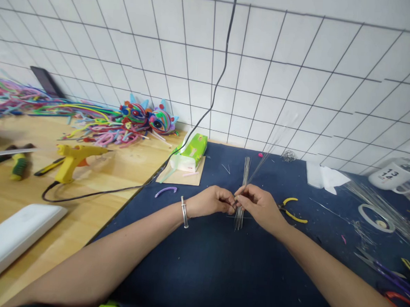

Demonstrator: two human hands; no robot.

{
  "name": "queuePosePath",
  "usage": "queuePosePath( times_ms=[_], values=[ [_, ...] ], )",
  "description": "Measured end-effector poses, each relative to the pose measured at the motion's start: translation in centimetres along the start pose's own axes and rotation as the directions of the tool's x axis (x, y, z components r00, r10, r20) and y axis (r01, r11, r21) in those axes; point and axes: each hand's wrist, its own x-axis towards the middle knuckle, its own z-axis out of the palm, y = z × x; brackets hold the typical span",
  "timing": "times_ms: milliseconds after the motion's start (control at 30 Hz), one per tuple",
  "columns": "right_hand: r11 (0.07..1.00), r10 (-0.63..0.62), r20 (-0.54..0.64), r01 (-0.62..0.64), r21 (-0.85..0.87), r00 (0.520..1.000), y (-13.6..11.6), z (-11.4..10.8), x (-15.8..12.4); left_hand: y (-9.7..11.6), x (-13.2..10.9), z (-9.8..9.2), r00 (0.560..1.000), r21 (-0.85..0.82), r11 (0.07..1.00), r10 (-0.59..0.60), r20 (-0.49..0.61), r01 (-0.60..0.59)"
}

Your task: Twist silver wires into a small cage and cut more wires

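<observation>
My right hand pinches a few thin metal wires, which slant up and to the right and look blurred. My left hand is closed in a pinch, its fingertips meeting those of my right hand at the wires' lower end. Below both hands, a bundle of straight thin wires lies lengthwise on the dark blue mat. Pliers with yellow handles lie just right of my right hand, their jaws hidden behind it. A bent piece of wire rests beyond my left hand.
On the left are a yellow glue gun with a black cord, a white case and colourful pipe cleaners. A tissue pack stands at the back. At right are a mug, a tape ring and scissors.
</observation>
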Motion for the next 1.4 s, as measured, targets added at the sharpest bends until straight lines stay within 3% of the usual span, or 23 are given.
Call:
queuePosePath(
  times_ms=[167,267,367,533,700,900,967,1133,1400],
  values=[
    [0.941,-0.04,0.035,0.05,-0.336,0.999,-0.9,-1.5,-0.1,0.1,0.0,-0.6,0.996,0.074,0.996,0.048,-0.07,-0.043],
    [0.834,-0.01,0.155,0.094,-0.544,0.988,-0.1,-2.6,-0.8,0.0,0.1,-0.9,0.99,0.109,0.993,0.064,-0.124,-0.05],
    [0.761,0.07,0.281,0.131,-0.635,0.957,1.5,-2.8,-1.8,-0.3,0.2,-1.0,0.99,0.081,0.996,0.033,-0.135,-0.022],
    [0.721,0.074,0.285,0.146,-0.677,0.956,3.4,-2.2,-3.0,-0.9,0.3,-1.0,0.993,-0.017,1.0,-0.025,-0.112,0.023],
    [0.684,0.062,0.37,0.23,-0.693,0.927,1.9,-2.8,-2.2,-1.0,0.4,-1.3,0.994,-0.068,0.995,-0.072,-0.088,0.066],
    [0.448,0.031,0.387,0.333,-0.83,0.922,-1.0,-1.7,0.5,-1.2,0.4,-1.4,0.997,-0.077,0.996,-0.055,-0.062,0.051],
    [0.412,0.022,0.39,0.348,-0.842,0.92,-1.5,-1.1,1.4,-1.3,0.4,-1.5,0.997,-0.078,0.996,-0.047,-0.061,0.042],
    [0.416,-0.002,0.37,0.337,-0.844,0.929,-2.4,0.0,2.8,-1.5,0.5,-1.7,1.0,-0.104,0.995,-0.01,-0.024,0.008],
    [0.413,-0.022,0.378,0.353,-0.84,0.926,-3.4,0.3,2.5,-1.2,0.4,-1.9,1.0,-0.106,0.994,0.02,0.008,-0.019]
  ],
)
